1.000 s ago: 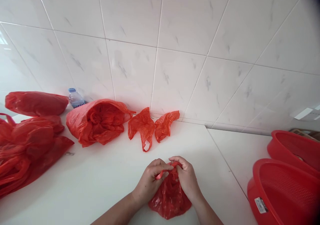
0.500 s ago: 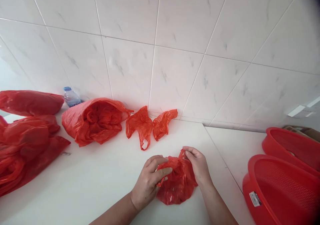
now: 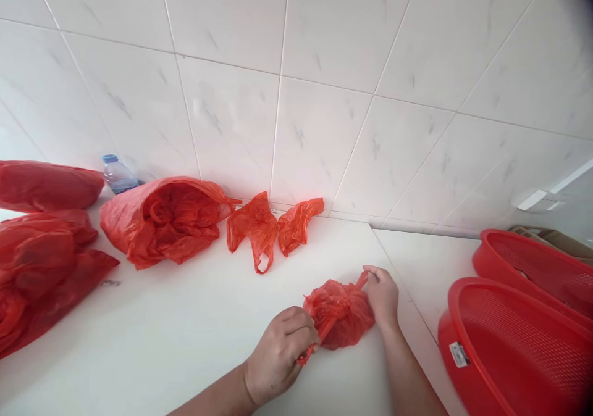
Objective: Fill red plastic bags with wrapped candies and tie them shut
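Note:
A crumpled red plastic bag [image 3: 343, 317] lies on the white tabletop between my hands. My left hand [image 3: 285, 351] is closed around one end of it, a small tip of red film poking out below the fingers. With thumb and fingers pinched, my right hand [image 3: 382, 292] grips a twisted handle of the same bag at its upper right. The bag is bunched in folds, and what it may hold inside cannot be made out. Beyond it, a small red bag with a loop handle [image 3: 254, 228] and another crumpled red bag [image 3: 301, 224] lie near the wall.
A large open red bag stuffed with red bags [image 3: 123, 224] rests against the tiled wall [image 3: 231, 126]. More red bags [image 3: 46, 274] are heaped at left, near a plastic bottle [image 3: 118, 175]. Two red plastic baskets [image 3: 463, 317] stand at right, past a seam in the table [image 3: 162, 336].
Both hands have pulled apart, left hand downward, right hand slightly right. The bag between them is now more bunched and stretched between the grips. The view has shifted slightly.

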`<state>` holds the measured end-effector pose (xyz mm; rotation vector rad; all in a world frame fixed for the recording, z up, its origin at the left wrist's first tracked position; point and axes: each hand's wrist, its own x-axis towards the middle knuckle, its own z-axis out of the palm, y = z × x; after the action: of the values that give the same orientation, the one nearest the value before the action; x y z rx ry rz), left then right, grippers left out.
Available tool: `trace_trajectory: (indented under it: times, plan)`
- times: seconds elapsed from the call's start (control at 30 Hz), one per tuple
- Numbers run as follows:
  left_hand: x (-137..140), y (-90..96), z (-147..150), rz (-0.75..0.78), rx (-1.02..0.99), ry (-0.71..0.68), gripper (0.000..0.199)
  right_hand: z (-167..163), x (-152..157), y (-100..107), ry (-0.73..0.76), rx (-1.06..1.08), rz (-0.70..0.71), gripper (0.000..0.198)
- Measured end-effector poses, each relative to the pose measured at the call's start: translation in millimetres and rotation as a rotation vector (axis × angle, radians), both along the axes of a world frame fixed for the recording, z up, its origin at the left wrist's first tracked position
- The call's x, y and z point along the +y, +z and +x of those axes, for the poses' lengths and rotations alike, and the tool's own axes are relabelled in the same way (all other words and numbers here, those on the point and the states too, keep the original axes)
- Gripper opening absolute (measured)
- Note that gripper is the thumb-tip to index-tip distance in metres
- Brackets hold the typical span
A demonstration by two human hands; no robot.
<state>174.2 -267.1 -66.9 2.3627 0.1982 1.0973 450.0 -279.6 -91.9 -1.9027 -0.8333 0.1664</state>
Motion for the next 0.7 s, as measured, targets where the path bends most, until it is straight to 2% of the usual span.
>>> trace_trajectory:
  times: [0.23, 0.4, 0.5, 0.53, 0.6, 0.7]
  plan:
    - [-1, 0.8, -3, -0.061, 0.003, -0.003, 0.014, 0, -1, -3, -0.004, -0.019, -0.035, 0.032]
    - [3, -1.7, -4, -0.062, 0.118, 0.066, 0.015, 2, -5, -7, 0.017, 0.046, -0.072, 0.041]
    - [8, -13.0, -1, 0.01, 0.184, 0.139, 0.076, -6, -5, -6, 0.089, 0.081, -0.096, 0.047]
    - [10, -17.7, 0, 0.032, 0.198, 0.157, 0.091, -12, -5, -6, 0.14, 0.088, -0.104, 0.046]
    - [12, -26.3, 3, 0.05, 0.228, 0.173, 0.106, -28, -4, -5, 0.261, 0.096, -0.111, 0.044]
    - [15, -32.5, 5, 0.034, 0.294, 0.175, 0.117, -58, -4, -5, 0.471, 0.147, -0.117, 0.038]
